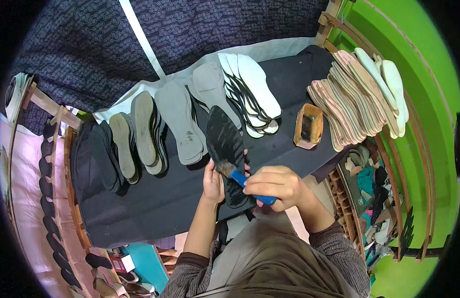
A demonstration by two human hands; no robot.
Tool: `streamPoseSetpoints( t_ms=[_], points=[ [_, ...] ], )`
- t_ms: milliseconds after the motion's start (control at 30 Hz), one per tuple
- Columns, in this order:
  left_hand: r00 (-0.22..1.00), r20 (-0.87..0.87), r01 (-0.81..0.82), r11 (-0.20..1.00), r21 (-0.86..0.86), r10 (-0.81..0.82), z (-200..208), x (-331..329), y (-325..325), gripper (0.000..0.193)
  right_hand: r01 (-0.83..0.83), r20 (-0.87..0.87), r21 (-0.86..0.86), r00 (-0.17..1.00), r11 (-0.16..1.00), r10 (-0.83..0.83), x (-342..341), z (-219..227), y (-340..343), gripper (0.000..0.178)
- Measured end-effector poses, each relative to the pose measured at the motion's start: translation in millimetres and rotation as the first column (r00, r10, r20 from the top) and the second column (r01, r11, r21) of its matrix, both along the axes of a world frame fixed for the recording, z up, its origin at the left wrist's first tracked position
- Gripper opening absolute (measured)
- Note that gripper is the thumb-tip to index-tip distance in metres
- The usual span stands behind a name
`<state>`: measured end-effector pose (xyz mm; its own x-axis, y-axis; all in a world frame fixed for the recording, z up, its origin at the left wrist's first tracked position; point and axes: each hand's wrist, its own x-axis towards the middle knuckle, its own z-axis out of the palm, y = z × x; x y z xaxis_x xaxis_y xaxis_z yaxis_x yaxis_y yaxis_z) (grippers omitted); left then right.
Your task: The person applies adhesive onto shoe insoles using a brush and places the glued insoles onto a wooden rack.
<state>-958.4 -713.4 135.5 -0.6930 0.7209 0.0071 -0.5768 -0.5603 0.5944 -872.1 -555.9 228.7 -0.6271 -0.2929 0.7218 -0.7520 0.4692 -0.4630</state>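
A black shoe insole (pixel 223 133) with wet-looking streaks is held up over the near edge of the dark table. My left hand (pixel 213 183) grips it from beneath, its fingertips showing at the right edge. My right hand (pixel 277 186) is closed round the blue handle of a paintbrush (pixel 240 178). The brush's pale bristles touch the insole's middle. Beyond lie grey insoles (pixel 176 114) in overlapping piles, with white, black-edged insoles (pixel 253 84) fanned out beside them. To the right stands a small open box (pixel 309 124), tan with dark stains inside.
Stacked beige sole shapes (pixel 344 99) fill the table's right end. Piles of brown-grey insoles (pixel 144 126) and black insoles (pixel 104 154) lie at the left. Wooden racks (pixel 56 198) flank the table, the left one hung with black pieces. Coloured scraps (pixel 371 193) lie below right.
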Motion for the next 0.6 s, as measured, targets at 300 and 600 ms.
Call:
streamPoseSetpoints(
  t_ms=[300, 600],
  points=[
    [0.994, -0.103, -0.044, 0.975, -0.219, 0.022, 5.4, 5.0, -1.1, 0.059, 0.119, -0.103, -0.018, 0.987, 0.993, -0.12, -12.4, 10.8, -5.9, 0.032],
    [0.986, 0.143, -0.083, 0.996, -0.031, 0.087, 6.4, 3.7, 2.6, 0.058, 0.083, -0.028, -0.121, 0.996, 0.989, -0.087, -4.0, 9.4, 9.2, 0.018]
  ],
)
